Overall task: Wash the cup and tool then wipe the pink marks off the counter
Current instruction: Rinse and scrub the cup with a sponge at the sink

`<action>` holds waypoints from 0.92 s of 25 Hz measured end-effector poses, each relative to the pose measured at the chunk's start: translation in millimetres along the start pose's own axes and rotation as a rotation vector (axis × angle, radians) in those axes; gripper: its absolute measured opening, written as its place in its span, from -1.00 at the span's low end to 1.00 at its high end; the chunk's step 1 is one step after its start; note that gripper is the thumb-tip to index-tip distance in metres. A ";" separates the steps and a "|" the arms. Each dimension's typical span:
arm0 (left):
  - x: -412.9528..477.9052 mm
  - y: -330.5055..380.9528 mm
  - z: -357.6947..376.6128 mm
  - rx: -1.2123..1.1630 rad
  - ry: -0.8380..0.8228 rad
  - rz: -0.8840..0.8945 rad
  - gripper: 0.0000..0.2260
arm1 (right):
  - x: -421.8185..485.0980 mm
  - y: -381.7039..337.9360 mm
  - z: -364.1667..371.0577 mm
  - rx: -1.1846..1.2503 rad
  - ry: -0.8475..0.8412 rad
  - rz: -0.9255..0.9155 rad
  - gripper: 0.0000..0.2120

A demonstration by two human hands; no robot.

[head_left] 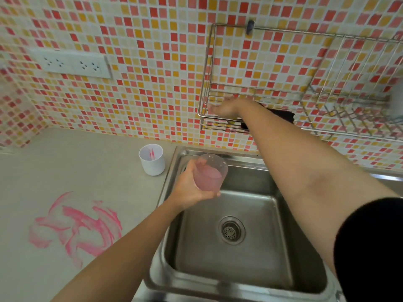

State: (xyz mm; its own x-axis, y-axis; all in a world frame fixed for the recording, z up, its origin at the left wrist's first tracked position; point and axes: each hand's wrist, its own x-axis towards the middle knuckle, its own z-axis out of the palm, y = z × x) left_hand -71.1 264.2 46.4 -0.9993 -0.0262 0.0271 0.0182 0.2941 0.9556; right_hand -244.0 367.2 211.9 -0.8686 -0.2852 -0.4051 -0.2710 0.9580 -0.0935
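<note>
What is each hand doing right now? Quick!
Left hand: holds the pink-stained cup above the sink.
Right hand: at the wire rack, blurred; cannot tell if it is open or holding something.

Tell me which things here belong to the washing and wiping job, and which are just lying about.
Part of the job: pink-tinted cup, held in the left hand over the sink; pink-stained tool in the white cup; pink marks on the counter.
Just there: wall sockets; wire rack, where the right hand reaches; dark item in it.
</note>
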 end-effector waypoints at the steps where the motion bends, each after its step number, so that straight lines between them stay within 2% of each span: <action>1: -0.3 -1.1 -0.5 -0.003 0.006 0.000 -0.15 | 3.4 -0.4 -1.3 0.040 -0.011 -0.031 -0.30; 2: -0.8 -1.8 -0.5 -0.010 0.014 0.001 -0.15 | 5.9 0.1 -2.2 0.081 0.020 -0.065 -0.35; 3: -1.5 -1.1 0.1 -0.019 0.020 0.002 -0.15 | 2.6 0.9 -1.5 0.037 0.119 -0.157 -0.41; 4: -1.9 -0.3 0.9 -0.025 0.023 0.000 -0.16 | 2.8 -0.3 0.9 0.196 0.115 -0.196 -0.44; 6: -2.3 2.3 4.7 -0.033 0.012 0.000 -0.17 | -4.9 5.4 2.4 0.478 0.238 -0.121 -0.41; 8: -0.9 5.1 11.7 -0.053 -0.006 0.015 -0.17 | -16.2 16.4 1.0 0.436 0.297 -0.164 -0.43; 9: 0.7 6.1 17.1 -0.060 -0.009 0.024 -0.17 | -24.9 23.6 4.5 0.424 0.463 -0.193 -0.51; 11: 3.4 7.4 28.5 -0.049 -0.011 0.029 -0.18 | -53.9 39.4 19.8 0.570 0.874 -0.304 -0.67; 12: 4.4 7.7 36.5 -0.037 -0.025 0.022 -0.18 | -70.0 55.0 36.8 0.620 1.110 -0.326 -0.71; 13: 4.4 7.1 45.0 -0.029 -0.044 0.014 -0.17 | -81.5 70.9 60.7 0.666 1.274 -0.304 -0.73; 15: 2.6 2.5 63.7 -0.005 -0.081 0.007 -0.13 | -98.3 108.0 125.1 0.726 1.381 -0.168 -0.76; 16: 0.4 -1.6 74.2 0.001 -0.098 0.002 -0.12 | -100.4 128.6 162.3 0.738 1.346 -0.060 -0.77; 18: -4.7 -11.1 93.9 0.010 -0.117 -0.027 -0.11 | -104.5 166.0 234.9 0.704 1.140 0.171 -0.69; 21: -9.2 -32.7 121.1 0.153 -0.098 -0.048 -0.16 | -116.8 211.7 322.0 0.461 0.661 0.409 -0.48; 23: -9.9 -47.4 135.6 0.312 -0.094 -0.059 -0.19 | -128.6 234.6 357.6 0.324 0.397 0.502 -0.43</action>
State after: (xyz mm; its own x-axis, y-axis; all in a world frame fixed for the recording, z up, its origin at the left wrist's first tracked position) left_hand -66.5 380.0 -39.0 -0.9973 0.0317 -0.0667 -0.0365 0.5737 0.8183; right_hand -47.6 638.9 -83.2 -0.9582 0.2622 -0.1142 0.2841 0.9192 -0.2728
